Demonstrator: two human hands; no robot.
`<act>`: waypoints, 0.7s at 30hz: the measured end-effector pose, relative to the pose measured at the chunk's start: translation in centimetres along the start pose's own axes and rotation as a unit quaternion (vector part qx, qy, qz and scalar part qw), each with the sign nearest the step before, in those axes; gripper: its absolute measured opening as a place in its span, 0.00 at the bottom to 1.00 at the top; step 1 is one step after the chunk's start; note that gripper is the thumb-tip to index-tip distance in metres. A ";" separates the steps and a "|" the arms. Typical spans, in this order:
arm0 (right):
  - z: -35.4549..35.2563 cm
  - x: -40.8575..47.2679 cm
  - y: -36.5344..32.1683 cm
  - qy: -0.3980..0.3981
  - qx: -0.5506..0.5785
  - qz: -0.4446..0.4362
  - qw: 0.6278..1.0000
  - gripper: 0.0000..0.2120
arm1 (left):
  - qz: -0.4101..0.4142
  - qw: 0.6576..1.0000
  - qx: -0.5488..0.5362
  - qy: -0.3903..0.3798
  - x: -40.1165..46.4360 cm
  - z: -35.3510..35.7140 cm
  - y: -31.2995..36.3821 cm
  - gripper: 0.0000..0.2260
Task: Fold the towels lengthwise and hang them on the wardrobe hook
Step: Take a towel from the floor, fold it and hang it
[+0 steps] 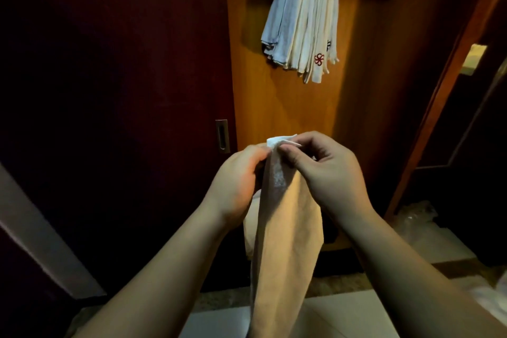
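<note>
L hand [241, 173] + R hand [326, 170] both pinch top corners of hanging towel [285, 241]. Red pinwheel logo [319, 59] on hung towels [301, 22], no legible text. Wardrobe panel [277, 107] bare between.

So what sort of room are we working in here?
Probably a hotel room's wardrobe area: a bundle of folded white towels hangs on the orange-brown wooden wardrobe panel, beside a dark sliding door with recessed metal handle.
</note>
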State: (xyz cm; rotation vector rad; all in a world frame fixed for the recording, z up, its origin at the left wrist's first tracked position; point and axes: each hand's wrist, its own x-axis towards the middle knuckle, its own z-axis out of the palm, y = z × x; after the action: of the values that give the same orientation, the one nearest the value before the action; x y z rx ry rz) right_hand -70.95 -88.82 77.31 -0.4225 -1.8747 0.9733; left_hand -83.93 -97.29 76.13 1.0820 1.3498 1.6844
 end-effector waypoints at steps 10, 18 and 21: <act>-0.8 0.5 -0.6 -0.045 -0.039 0.086 0.995 0.05 | 0.066 0.975 0.212 -0.032 -0.7 0.1 0.5 0.15; -1.3 0.8 -0.3 -0.136 -0.127 0.130 0.974 0.08 | 0.088 0.949 0.303 0.013 -0.6 0.6 -1.0 0.09; -2.2 1.1 0.6 -0.214 -0.110 0.174 0.955 0.08 | 0.038 0.975 0.220 0.026 -0.6 -0.4 -1.8 0.09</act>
State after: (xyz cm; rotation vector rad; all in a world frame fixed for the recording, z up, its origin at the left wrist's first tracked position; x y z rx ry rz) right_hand -69.71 -86.77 78.06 -0.7416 -2.3682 1.1595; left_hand -84.00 -97.57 74.22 1.3566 1.7884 1.5103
